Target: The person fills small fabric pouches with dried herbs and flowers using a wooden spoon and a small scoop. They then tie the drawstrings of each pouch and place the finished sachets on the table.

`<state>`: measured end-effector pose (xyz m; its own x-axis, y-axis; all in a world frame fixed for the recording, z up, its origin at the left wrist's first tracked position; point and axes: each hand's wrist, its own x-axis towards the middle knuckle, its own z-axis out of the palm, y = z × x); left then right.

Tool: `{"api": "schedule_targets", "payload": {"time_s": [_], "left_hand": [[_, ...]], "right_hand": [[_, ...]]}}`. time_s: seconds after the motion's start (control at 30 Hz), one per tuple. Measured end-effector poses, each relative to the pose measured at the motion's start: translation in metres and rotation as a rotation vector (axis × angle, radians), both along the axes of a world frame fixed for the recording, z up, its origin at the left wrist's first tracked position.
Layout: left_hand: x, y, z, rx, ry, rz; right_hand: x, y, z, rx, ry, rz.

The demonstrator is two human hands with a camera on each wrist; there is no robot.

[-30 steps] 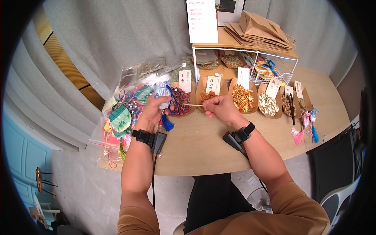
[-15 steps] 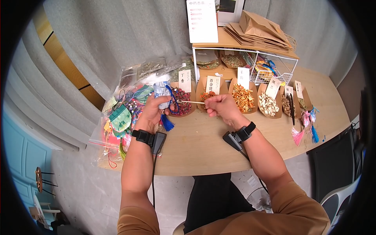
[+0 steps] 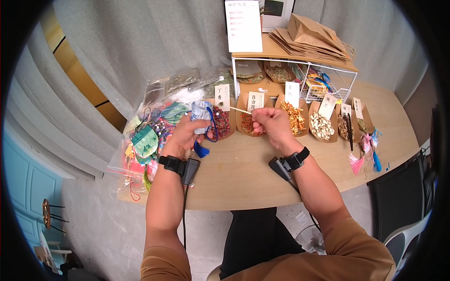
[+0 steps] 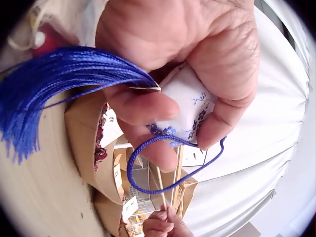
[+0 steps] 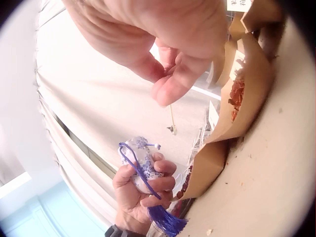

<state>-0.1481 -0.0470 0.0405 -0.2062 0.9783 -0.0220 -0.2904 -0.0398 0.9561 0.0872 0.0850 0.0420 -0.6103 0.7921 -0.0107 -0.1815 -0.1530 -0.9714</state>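
Observation:
A white pouch with blue flowers (image 3: pixel 201 112) is gripped by the left hand (image 3: pixel 186 134), above the left side of the red-bud tray (image 3: pixel 229 134). Its blue cord loops beside it, and a blue tassel (image 4: pixel 64 89) hangs from it. The right hand (image 3: pixel 275 126) pinches a thin pale stick (image 3: pixel 241 110) between thumb and fingers, over the second tray. At the stick's far end sits a small dark bit (image 5: pixel 172 129), apart from the pouch in the right wrist view. The left wrist view shows the left fingers curled round the pouch (image 4: pixel 185 106).
Trays of orange pieces (image 3: pixel 293 118), white slices (image 3: pixel 321 126) and other dried material line the right. Plastic bags of colourful pouches (image 3: pixel 144 140) lie left. A white-framed shelf (image 3: pixel 269 46) carries paper bags (image 3: pixel 313 37). Pink and blue tassels (image 3: pixel 357 161) hang near the table's right edge.
The stick's far end has moved up and away from over the red buds. The right hand has shifted slightly up and right; the pouch, in the left hand, has shifted slightly right.

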Motion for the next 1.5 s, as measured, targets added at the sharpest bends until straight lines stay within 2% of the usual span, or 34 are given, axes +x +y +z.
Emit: {"api": "schedule_targets", "payload": {"time_s": [0.2, 0.3, 0.4, 0.6, 0.7, 0.9, 1.0, 1.1, 1.13, 1.27, 1.5], "left_hand": [[0.010, -0.002, 0.008, -0.042, 0.145, -0.025], [0.012, -0.002, 0.008, -0.053, 0.208, -0.035], [0.011, -0.001, 0.007, -0.018, 0.208, -0.054], [0.008, -0.004, 0.005, 0.092, 0.106, -0.111], [0.010, -0.007, 0.000, 0.212, 0.114, -0.088], [0.009, -0.012, -0.002, 0.249, 0.124, -0.085], [0.007, -0.010, -0.005, 0.276, 0.105, -0.072], [0.004, -0.007, 0.000, 0.260, -0.083, -0.086], [0.003, -0.005, 0.001, 0.329, -0.064, -0.099], [-0.004, -0.003, -0.001, 0.307, -0.118, 0.048], [-0.018, 0.003, -0.008, 0.217, -0.117, 0.152]], "right_hand": [[0.004, -0.008, 0.014, 0.059, 0.096, -0.053], [0.004, -0.013, 0.017, 0.174, 0.052, -0.012], [0.002, -0.014, 0.010, 0.284, 0.046, 0.025], [-0.001, -0.015, 0.004, 0.387, 0.202, -0.058], [-0.003, -0.012, 0.001, 0.325, 0.227, -0.109], [-0.001, -0.007, 0.000, 0.326, -0.018, -0.136], [-0.003, 0.000, -0.012, 0.459, -0.099, -0.171], [-0.002, 0.001, -0.014, 0.642, -0.246, -0.202], [-0.001, -0.001, -0.012, 0.675, -0.271, -0.191], [0.001, -0.006, -0.007, 0.766, -0.338, -0.156], [0.005, -0.011, 0.003, 0.792, -0.459, -0.053]]}}
